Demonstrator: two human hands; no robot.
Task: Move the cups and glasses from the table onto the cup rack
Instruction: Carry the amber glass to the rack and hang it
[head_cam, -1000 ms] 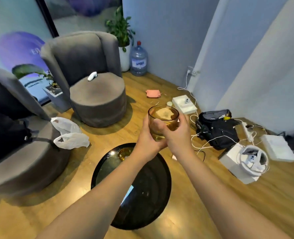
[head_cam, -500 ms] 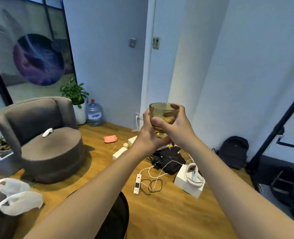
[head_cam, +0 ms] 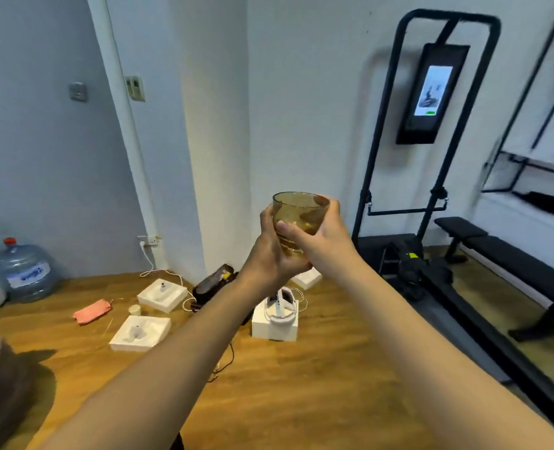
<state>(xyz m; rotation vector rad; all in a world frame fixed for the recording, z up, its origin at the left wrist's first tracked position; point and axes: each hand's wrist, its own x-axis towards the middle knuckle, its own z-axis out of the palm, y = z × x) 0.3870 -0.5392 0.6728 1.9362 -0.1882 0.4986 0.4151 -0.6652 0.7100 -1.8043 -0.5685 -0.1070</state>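
Note:
An amber glass (head_cam: 296,212) is held upright at chest height in front of me, mouth up. My left hand (head_cam: 270,254) cups its underside and left wall. My right hand (head_cam: 321,237) wraps its right wall, thumb across the front and a fingertip on the rim. Both arms stretch forward. Neither the table nor the cup rack shows in this view.
Wooden floor below with white boxes (head_cam: 274,323), foam trays (head_cam: 141,332), cables, a black bag (head_cam: 214,284) and a pink cloth (head_cam: 92,311). A water jug (head_cam: 25,271) stands at left. A black frame with a screen (head_cam: 426,92) and a bench (head_cam: 509,254) are at right.
The view has swung right and up, away from the round black table and grey chairs toward the wall and black frame. The glass stays held in both hands.

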